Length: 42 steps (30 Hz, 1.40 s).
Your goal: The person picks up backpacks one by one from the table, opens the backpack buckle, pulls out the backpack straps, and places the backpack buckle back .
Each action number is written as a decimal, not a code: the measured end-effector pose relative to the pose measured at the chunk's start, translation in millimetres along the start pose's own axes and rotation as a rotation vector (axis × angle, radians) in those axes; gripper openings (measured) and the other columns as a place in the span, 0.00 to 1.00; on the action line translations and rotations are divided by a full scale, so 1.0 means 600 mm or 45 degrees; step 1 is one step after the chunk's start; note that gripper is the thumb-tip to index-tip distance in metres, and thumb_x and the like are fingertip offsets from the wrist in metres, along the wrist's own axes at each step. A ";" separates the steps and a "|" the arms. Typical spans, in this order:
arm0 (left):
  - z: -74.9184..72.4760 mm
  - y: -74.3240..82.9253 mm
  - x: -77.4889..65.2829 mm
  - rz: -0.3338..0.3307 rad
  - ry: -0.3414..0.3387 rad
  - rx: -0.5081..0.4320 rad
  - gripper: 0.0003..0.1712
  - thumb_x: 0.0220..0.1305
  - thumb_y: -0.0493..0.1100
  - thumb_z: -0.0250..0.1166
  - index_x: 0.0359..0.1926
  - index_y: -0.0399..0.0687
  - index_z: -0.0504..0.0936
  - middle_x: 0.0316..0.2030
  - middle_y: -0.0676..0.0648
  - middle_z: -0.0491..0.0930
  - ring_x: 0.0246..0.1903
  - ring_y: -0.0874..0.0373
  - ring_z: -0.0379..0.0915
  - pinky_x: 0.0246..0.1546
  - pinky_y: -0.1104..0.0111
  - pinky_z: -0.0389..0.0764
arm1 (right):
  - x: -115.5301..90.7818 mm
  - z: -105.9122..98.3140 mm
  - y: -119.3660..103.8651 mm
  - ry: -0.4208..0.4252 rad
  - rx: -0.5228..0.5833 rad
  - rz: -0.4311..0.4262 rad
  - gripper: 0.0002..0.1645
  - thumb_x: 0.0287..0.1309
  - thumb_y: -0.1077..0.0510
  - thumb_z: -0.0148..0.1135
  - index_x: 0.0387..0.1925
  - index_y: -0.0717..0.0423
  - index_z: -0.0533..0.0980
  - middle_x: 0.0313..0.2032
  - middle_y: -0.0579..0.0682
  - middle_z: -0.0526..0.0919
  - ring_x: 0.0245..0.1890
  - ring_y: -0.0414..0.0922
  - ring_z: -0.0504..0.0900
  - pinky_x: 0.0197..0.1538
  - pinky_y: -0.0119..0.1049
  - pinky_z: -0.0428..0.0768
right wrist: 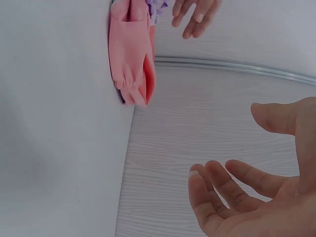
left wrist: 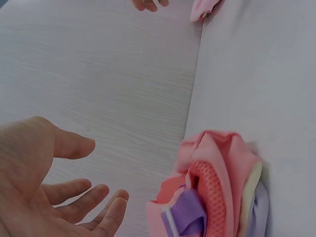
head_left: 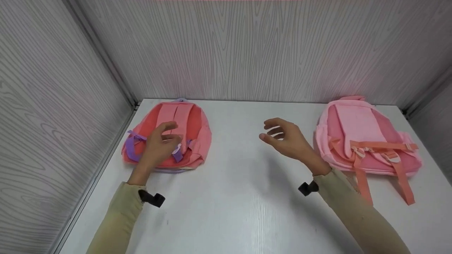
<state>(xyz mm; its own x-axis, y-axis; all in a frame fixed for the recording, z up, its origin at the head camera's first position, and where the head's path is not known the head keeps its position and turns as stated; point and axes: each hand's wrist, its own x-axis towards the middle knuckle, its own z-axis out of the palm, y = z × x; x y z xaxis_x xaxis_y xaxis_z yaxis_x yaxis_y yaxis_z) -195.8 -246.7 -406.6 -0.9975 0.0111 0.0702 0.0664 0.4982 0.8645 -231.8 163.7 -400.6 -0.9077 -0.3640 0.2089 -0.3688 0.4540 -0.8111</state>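
Observation:
On the left of the white table lies a coral-pink backpack (head_left: 201, 141) with purple straps, its strap side facing up. My left hand (head_left: 159, 143) hovers above it with loosely bent fingers and holds nothing. In the left wrist view the same backpack (left wrist: 217, 182) sits apart from that hand (left wrist: 64, 182). My right hand (head_left: 287, 139) is in the air over the table's middle right, fingers relaxed and parted, nothing in them. To its right lies a light pink backpack (head_left: 363, 123) with orange straps, also strap side up. The right wrist view shows the right hand (right wrist: 256, 192) clear of everything.
Grey wood-grain panels (head_left: 226, 49) wall the table (head_left: 233, 197) at the back and both sides. Two orange straps (head_left: 363, 183) trail forward from the light pink backpack onto the table. Each wrist carries a small black camera (head_left: 153, 198).

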 end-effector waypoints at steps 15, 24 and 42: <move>-0.141 -0.060 0.003 -0.138 0.104 0.098 0.35 0.79 0.51 0.61 0.78 0.40 0.67 0.75 0.34 0.69 0.69 0.38 0.72 0.42 0.84 0.78 | 0.044 0.068 0.011 -0.071 0.065 0.152 0.34 0.70 0.45 0.69 0.69 0.57 0.75 0.63 0.61 0.82 0.60 0.58 0.84 0.61 0.53 0.84; -0.199 -0.117 0.005 -0.239 0.181 0.177 0.38 0.80 0.55 0.59 0.78 0.36 0.66 0.76 0.33 0.68 0.72 0.36 0.69 0.49 0.78 0.73 | 0.059 0.130 0.000 -0.089 0.076 0.153 0.35 0.69 0.43 0.69 0.69 0.57 0.76 0.61 0.60 0.83 0.58 0.57 0.86 0.60 0.51 0.85; -0.202 -0.207 0.042 -0.419 0.093 0.167 0.39 0.83 0.55 0.50 0.80 0.31 0.59 0.75 0.27 0.65 0.73 0.37 0.63 0.65 0.56 0.71 | 0.090 0.289 -0.020 -0.133 0.133 0.316 0.40 0.68 0.41 0.68 0.72 0.59 0.72 0.62 0.59 0.81 0.59 0.54 0.85 0.58 0.49 0.86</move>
<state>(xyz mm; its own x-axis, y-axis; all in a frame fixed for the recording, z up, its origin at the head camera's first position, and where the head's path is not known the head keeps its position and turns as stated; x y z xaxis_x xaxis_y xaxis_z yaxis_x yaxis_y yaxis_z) -226.0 -413.3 -451.9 -0.9602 -0.2276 -0.1617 -0.2662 0.5721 0.7758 -241.5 -2.1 -474.5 -0.9399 -0.3368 -0.0562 -0.1105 0.4557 -0.8832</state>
